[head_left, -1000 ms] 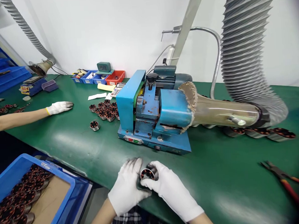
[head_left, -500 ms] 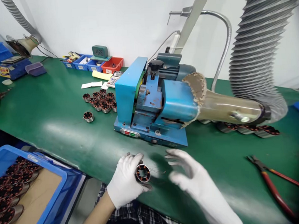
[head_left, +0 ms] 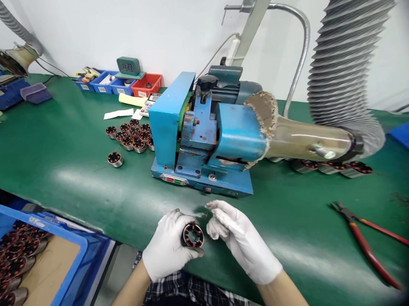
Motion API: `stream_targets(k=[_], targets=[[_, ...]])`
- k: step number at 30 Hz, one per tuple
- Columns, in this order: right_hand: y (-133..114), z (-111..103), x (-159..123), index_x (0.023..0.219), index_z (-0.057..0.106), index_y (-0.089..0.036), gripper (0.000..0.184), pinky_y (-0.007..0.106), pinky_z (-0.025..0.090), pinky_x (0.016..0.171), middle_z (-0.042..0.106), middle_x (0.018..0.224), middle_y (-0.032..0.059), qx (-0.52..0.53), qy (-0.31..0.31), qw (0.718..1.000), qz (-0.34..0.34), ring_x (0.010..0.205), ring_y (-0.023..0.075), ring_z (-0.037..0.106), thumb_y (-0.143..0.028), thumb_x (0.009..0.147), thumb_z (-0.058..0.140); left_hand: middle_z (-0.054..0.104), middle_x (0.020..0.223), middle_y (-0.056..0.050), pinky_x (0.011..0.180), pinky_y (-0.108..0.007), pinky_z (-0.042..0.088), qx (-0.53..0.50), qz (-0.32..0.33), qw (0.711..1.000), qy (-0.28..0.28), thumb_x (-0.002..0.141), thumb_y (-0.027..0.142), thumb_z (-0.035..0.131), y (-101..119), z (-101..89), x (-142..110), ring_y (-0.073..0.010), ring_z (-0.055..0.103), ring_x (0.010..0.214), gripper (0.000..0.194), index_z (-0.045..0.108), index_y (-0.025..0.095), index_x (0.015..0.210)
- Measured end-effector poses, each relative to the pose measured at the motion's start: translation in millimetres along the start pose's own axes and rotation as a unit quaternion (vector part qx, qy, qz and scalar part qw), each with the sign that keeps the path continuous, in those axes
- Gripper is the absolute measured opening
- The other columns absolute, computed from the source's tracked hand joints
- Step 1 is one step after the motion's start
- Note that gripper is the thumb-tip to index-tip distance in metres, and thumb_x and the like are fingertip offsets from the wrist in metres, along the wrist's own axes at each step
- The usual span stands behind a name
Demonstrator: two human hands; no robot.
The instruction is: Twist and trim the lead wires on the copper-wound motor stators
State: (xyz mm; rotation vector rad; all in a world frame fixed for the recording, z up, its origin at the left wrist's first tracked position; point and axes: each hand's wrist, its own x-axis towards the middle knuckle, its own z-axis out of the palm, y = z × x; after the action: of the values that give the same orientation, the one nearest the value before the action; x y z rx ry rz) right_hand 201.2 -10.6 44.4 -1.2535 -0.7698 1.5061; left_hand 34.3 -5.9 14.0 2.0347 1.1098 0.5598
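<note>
My left hand (head_left: 168,247), in a white glove, is closed around a motor stator (head_left: 193,236), a metal ring with copper windings. The stator's open face is turned up toward me, and its lower body is hidden by the fingers. Just right of it is my right hand (head_left: 238,238), also gloved, with its fingers curled in and the tips drawn together near the stator. Whether a thin wire is between those fingertips is too small to tell. Both hands are above the green bench (head_left: 141,202), in front of a blue machine (head_left: 186,145).
Stators (head_left: 126,138) are grouped left of the machine, one (head_left: 115,159) standing apart. A blue crate (head_left: 75,251) at lower left holds several more. Red-handled cutters (head_left: 363,236) lie at right. A ribbed duct (head_left: 344,68) joins the machine's right side. Small bins (head_left: 147,85) stand at the back.
My right hand has moved left toward the stator and its spread fingers have curled in. My left hand still holds the stator. The whole view has shifted slightly.
</note>
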Motion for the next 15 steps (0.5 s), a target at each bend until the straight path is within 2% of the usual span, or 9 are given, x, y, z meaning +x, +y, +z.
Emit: stream_targets(k=[2,4,8,10,13,15], targets=[[0,-6,-5,0.086,0.053,-0.016,0.034,0.023,0.032,0.043,0.028,0.041,-0.0127,0.011,0.016,1.000,0.012,0.038,0.0075,0.029,-0.047,0.073,0.062,0.057,0.094,-0.001,0.091,-0.040,0.037,-0.011,-0.009,1.000,-0.003,0.055,0.019,0.079,2,-1.5,0,-0.0236,0.051,0.097,0.043,0.052,0.023,0.088],[6,-11,-9,0.083,0.055,-0.017,0.036,0.022,0.027,0.039,0.030,0.038,-0.0122,-0.041,0.029,0.998,0.032,0.034,0.0073,0.029,-0.050,0.071,0.062,0.058,0.092,0.000,0.091,-0.040,0.037,-0.021,-0.021,1.000,-0.005,0.055,0.016,0.078,3,-3.2,0,-0.0228,0.051,0.095,0.038,0.051,0.022,0.080],[24,-24,-13,0.066,0.055,-0.017,0.028,0.020,0.022,0.036,0.039,0.035,-0.0084,-0.209,-0.047,0.970,0.118,0.031,0.0074,0.033,-0.044,0.072,0.059,0.059,0.093,0.000,0.098,-0.044,0.031,-0.034,-0.040,0.999,-0.011,0.054,0.017,0.079,4,-5.7,0,-0.0242,0.051,0.099,0.040,0.050,0.022,0.082],[30,-29,-11,0.062,0.054,-0.017,0.027,0.020,0.024,0.036,0.041,0.036,-0.0076,-0.246,-0.065,0.959,0.124,0.031,0.0074,0.036,-0.041,0.075,0.056,0.060,0.095,0.000,0.101,-0.044,0.029,-0.038,-0.041,0.998,-0.024,0.054,0.018,0.079,5,-6.1,0,-0.0245,0.051,0.101,0.040,0.050,0.022,0.081],[30,-35,-4,0.073,0.057,-0.016,0.026,0.021,0.026,0.034,0.046,0.038,-0.0066,-0.262,-0.038,0.959,0.105,0.029,0.0082,0.035,-0.041,0.076,0.052,0.061,0.096,0.000,0.103,-0.044,0.028,-0.034,-0.044,0.998,-0.032,0.054,0.018,0.079,3,-5.8,-1,-0.0248,0.052,0.103,0.038,0.049,0.022,0.078],[27,-37,-2,0.086,0.058,-0.016,0.029,0.024,0.037,0.040,0.057,0.050,-0.0020,-0.272,0.005,0.959,0.076,0.035,0.0111,0.044,-0.042,0.080,0.047,0.062,0.099,-0.002,0.100,-0.044,0.033,-0.023,-0.051,0.998,-0.029,0.054,0.019,0.079,1,-4.8,-2,-0.0269,0.051,0.107,0.041,0.050,0.022,0.083]])
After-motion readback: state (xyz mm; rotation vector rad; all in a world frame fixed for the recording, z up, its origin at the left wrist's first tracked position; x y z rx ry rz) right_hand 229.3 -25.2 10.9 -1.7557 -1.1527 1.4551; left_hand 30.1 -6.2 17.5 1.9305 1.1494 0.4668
